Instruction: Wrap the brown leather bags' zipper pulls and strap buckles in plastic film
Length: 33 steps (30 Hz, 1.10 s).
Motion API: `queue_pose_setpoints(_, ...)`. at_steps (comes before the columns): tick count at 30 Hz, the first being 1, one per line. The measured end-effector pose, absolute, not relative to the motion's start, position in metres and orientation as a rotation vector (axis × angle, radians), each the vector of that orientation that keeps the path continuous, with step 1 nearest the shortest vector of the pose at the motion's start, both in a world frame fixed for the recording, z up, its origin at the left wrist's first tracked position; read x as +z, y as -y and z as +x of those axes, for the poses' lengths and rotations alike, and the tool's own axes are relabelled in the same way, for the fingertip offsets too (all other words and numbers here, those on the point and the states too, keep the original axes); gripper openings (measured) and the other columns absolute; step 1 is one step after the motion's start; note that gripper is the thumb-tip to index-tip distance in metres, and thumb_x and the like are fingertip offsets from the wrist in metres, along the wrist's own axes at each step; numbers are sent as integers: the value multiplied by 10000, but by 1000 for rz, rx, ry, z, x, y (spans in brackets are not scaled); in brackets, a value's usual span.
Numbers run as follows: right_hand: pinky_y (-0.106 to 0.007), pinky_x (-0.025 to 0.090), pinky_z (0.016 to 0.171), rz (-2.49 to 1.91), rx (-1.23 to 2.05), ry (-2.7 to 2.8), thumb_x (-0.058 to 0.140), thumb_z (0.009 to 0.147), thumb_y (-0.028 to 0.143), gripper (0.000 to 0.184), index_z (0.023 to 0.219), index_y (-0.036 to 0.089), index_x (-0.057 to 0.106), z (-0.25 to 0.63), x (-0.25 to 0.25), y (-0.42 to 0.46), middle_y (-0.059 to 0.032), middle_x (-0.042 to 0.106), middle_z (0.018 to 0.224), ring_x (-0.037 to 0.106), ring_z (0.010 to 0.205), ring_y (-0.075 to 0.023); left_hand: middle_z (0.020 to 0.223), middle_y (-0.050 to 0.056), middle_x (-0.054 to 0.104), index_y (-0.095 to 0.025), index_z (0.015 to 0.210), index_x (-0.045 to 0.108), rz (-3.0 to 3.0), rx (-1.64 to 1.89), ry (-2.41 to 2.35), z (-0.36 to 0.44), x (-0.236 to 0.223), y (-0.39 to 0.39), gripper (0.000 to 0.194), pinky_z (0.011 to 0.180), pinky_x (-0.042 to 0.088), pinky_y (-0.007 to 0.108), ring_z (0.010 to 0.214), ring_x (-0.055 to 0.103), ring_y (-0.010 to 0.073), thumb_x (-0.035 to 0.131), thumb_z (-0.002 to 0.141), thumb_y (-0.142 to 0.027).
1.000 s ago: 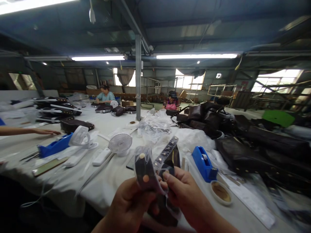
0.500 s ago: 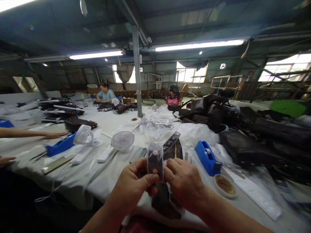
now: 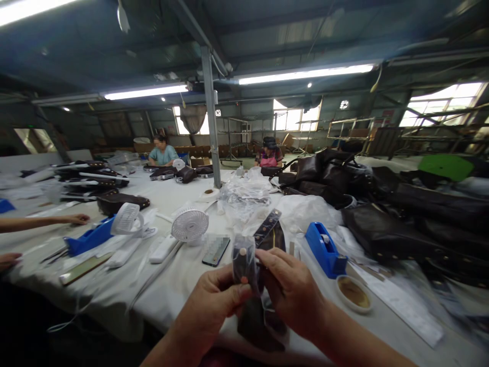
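Between my hands is a dark leather strap with copper-coloured studs, wrapped in clear plastic film. My left hand pinches it between thumb and fingers from the left. On its other side my right hand has its fingers closed at the strap's edge, on the plastic film as far as I can see; its fingertips are partly hidden. Another studded length of strap slants up behind my right hand. Dark leather hangs below my hands, lying over the table's near edge.
To the right stand a blue tape dispenser, a tape roll and piled dark leather bags. Leftward are a phone, a white fan and another blue dispenser. A co-worker's hand reaches in at left.
My right hand's fingers have shifted and stretched a little along the strap, while my left hand keeps its pinch. The view has turned slightly. The co-worker's hand has drawn back from the left dispenser.
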State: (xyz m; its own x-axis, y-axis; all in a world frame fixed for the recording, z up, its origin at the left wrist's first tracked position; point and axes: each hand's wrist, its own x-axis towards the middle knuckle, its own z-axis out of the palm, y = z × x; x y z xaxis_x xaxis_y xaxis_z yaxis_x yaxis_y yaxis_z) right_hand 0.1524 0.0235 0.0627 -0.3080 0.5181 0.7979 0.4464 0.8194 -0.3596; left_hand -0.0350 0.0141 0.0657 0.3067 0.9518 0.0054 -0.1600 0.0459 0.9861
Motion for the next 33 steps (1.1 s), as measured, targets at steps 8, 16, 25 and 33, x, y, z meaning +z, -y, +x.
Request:
queue_pose_setpoints(8,-260,428,593,-1080,974,1663,710,799,303,153,864,170,749,144,72,-11,-12,640,733,554,662,-159,850,46,626,-264,912,820,1725,1405,-1055,-27,50,-10,124,739,524,248,837,619,198,725,842,-304)
queue_pose_setpoints(16,-243,383,597,-909,884,1624,696,798,196,114,691,157,694,135,66,-12,8,575,667,508,647,-133,841,42,650,-239,935,800,1849,1242,-975,-36,51,-11,133,753,510,247,795,599,175,759,808,-241)
queue_pose_setpoints(25,-269,322,564,-543,282,2130,534,965,230,248,752,156,638,146,57,-27,-31,583,690,486,602,-134,531,-98,311,-139,703,665,791,979,-605,-42,47,-21,336,387,139,140,430,132,3,871,690,-403)
queue_pose_setpoints(33,-292,444,719,-654,995,1900,647,897,404,263,972,167,733,155,69,-24,-61,671,881,580,788,-181,792,33,657,-209,904,801,1523,1242,-898,-37,61,-8,113,781,523,244,772,617,147,722,865,-280)
